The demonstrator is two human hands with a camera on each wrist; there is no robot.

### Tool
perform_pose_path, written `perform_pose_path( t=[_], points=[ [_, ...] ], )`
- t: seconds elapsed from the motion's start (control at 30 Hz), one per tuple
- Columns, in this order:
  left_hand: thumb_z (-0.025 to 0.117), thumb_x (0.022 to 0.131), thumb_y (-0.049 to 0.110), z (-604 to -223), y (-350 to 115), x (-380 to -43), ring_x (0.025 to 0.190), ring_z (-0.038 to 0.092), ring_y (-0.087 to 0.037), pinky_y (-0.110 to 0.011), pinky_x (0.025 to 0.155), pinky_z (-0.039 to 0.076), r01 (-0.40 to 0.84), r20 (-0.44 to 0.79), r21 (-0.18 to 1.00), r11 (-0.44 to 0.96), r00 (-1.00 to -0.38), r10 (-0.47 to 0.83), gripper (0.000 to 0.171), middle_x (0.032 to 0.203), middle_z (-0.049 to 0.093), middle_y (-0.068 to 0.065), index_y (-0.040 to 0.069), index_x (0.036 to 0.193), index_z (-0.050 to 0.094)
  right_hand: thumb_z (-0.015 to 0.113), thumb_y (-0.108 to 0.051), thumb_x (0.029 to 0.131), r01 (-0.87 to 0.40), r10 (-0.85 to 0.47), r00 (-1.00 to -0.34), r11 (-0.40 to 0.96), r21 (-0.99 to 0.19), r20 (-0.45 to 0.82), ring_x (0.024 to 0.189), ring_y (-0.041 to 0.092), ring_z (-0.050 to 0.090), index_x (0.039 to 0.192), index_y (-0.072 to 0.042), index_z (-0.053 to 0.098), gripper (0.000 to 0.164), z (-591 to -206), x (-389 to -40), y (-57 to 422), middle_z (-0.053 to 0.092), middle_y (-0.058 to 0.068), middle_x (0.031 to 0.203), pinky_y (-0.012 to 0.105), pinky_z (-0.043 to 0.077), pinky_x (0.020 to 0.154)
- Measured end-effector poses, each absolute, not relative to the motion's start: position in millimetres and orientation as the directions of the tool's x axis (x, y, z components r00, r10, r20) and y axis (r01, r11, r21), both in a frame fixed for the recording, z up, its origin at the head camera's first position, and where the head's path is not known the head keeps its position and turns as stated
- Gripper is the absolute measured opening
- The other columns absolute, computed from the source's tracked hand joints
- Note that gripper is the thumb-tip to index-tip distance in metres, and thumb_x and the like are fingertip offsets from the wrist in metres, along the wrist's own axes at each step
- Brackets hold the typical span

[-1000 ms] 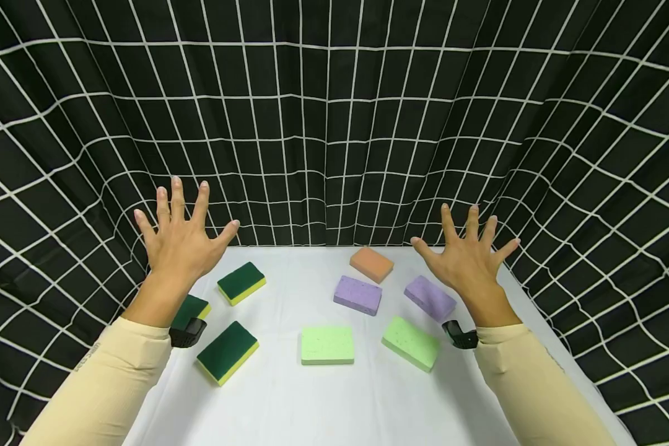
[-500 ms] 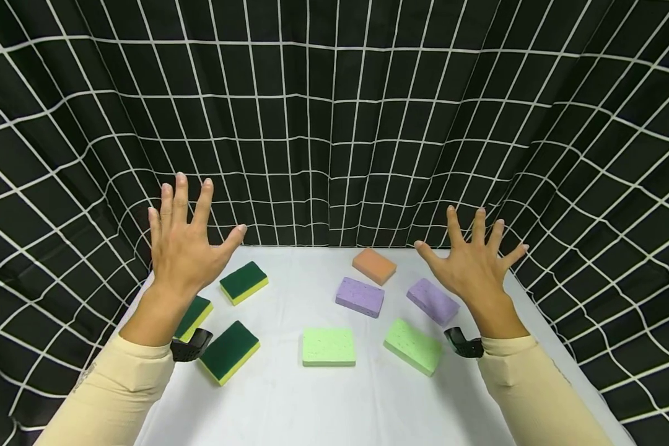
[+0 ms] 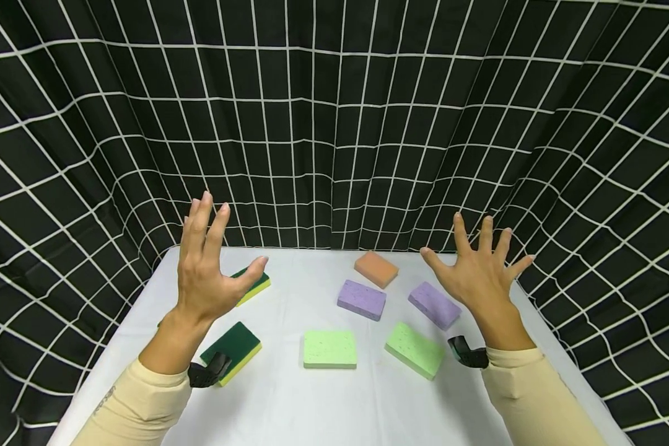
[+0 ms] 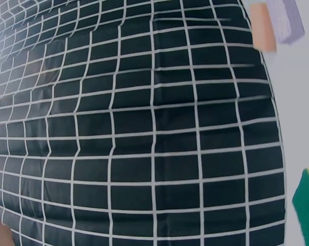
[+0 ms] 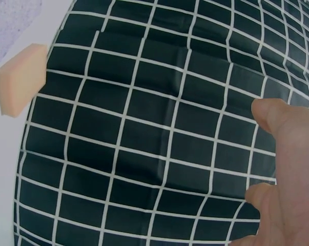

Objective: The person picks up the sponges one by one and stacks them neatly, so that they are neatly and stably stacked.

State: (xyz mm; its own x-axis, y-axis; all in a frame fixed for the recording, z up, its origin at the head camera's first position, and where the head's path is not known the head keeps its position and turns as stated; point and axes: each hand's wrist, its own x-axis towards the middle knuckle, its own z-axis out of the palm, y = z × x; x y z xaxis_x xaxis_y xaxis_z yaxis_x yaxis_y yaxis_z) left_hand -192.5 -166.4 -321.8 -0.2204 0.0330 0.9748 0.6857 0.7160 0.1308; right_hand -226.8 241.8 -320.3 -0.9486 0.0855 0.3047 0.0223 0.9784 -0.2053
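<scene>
In the head view my left hand (image 3: pixel 205 282) is raised, fingers extended and thumb out to the right, holding nothing. Its thumb overlaps a green-and-yellow scouring sponge (image 3: pixel 254 291). A second scouring sponge (image 3: pixel 236 347) lies partly behind the left wristband, and a third is almost hidden by the forearm. My right hand (image 3: pixel 476 272) hovers with its fingers spread and nothing in it. Nearest to it is a purple sponge (image 3: pixel 435 305), with another purple sponge (image 3: pixel 361 300) and an orange sponge (image 3: pixel 376 269) to its left. Two light green sponges (image 3: pixel 329 349) lie nearer the front.
A white cloth covers the table (image 3: pixel 290 409). Black curtain (image 3: pixel 312 124) with a white grid hangs behind it and on both sides. Each wrist wears a black band (image 3: pixel 468 353). The right wrist view shows the orange sponge (image 5: pixel 21 79) at its left.
My left hand has moved right and a little down, turning its thumb side upward. It now covers part of the back scouring sponge. My right hand has drifted slightly right and down, still spread.
</scene>
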Motion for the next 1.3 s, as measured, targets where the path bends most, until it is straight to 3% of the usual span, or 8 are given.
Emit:
perform_pose_path(
  t=[0.27, 0.57, 0.8, 0.9, 1.07, 1.3],
  points=[
    [0.068, 0.084, 0.043, -344.2, -151.5, -184.3, 0.127, 0.041, -0.043, -0.057, 0.105, 0.026, 0.793, 0.983, 0.141, 0.593, -0.182, 0.010, 0.068, 0.133, 0.049, -0.026, -0.010, 0.124, 0.053, 0.031, -0.083, 0.081, 0.023, 0.089, -0.947, 0.977, -0.212, 0.308, 0.134, 0.048, -0.024, 0.156, -0.026, 0.003, 0.099, -325.6, -224.2, 243.9, -0.009, 0.027, 0.155, 0.073, -0.024, 0.085],
    [0.063, 0.090, 0.042, -360.4, -134.9, -167.3, 0.115, 0.046, -0.052, -0.040, 0.105, 0.035, 0.855, 0.970, 0.163, 0.493, -0.230, 0.078, 0.068, 0.121, 0.049, -0.038, -0.019, 0.118, 0.051, 0.033, -0.083, 0.081, 0.021, 0.090, -0.949, 0.974, -0.225, 0.302, 0.134, 0.047, -0.026, 0.156, -0.025, 0.004, 0.099, -331.3, -222.2, 241.3, -0.010, 0.026, 0.155, 0.072, -0.025, 0.085],
    [0.063, 0.091, 0.043, -391.1, -119.7, -159.1, 0.109, 0.050, -0.049, -0.031, 0.104, 0.034, 0.872, 0.927, 0.301, 0.386, -0.363, 0.098, 0.071, 0.117, 0.050, -0.038, -0.023, 0.116, 0.050, 0.034, -0.081, 0.082, 0.019, 0.089, -0.953, 0.971, -0.237, 0.291, 0.134, 0.047, -0.026, 0.156, -0.025, 0.004, 0.098, -334.5, -220.9, 238.1, -0.008, 0.026, 0.156, 0.072, -0.026, 0.085],
    [0.069, 0.087, 0.039, -418.4, -120.1, -165.3, 0.115, 0.050, -0.043, -0.030, 0.105, 0.032, 0.841, 0.880, 0.408, 0.355, -0.466, 0.091, 0.070, 0.122, 0.052, -0.032, -0.018, 0.124, 0.050, 0.035, -0.081, 0.082, 0.006, 0.084, -0.949, 0.968, -0.250, 0.304, 0.134, 0.046, -0.026, 0.156, -0.024, 0.004, 0.098, -335.6, -221.1, 236.6, -0.006, 0.027, 0.156, 0.071, -0.026, 0.085],
    [0.078, 0.073, 0.019, -450.8, -120.5, -169.8, 0.122, 0.048, -0.034, -0.031, 0.104, 0.032, 0.742, 0.769, 0.581, 0.335, -0.635, 0.072, 0.070, 0.131, 0.053, -0.019, -0.005, 0.133, 0.051, 0.035, -0.080, 0.082, 0.002, 0.083, -0.948, 0.967, -0.257, 0.306, 0.135, 0.047, -0.025, 0.156, -0.022, 0.006, 0.099, -336.9, -221.3, 235.2, -0.007, 0.028, 0.155, 0.070, -0.027, 0.086],
    [0.078, 0.072, 0.005, -474.2, -115.1, -171.0, 0.117, 0.050, -0.037, -0.038, 0.099, 0.039, 0.671, 0.689, 0.655, 0.346, -0.719, 0.090, 0.063, 0.126, 0.055, -0.017, -0.004, 0.129, 0.053, 0.036, -0.079, 0.083, 0.002, 0.079, -0.955, 0.966, -0.259, 0.287, 0.135, 0.048, -0.024, 0.156, -0.025, 0.003, 0.097, -338.4, -220.2, 233.9, -0.008, 0.028, 0.155, 0.071, -0.026, 0.086]
  ],
)
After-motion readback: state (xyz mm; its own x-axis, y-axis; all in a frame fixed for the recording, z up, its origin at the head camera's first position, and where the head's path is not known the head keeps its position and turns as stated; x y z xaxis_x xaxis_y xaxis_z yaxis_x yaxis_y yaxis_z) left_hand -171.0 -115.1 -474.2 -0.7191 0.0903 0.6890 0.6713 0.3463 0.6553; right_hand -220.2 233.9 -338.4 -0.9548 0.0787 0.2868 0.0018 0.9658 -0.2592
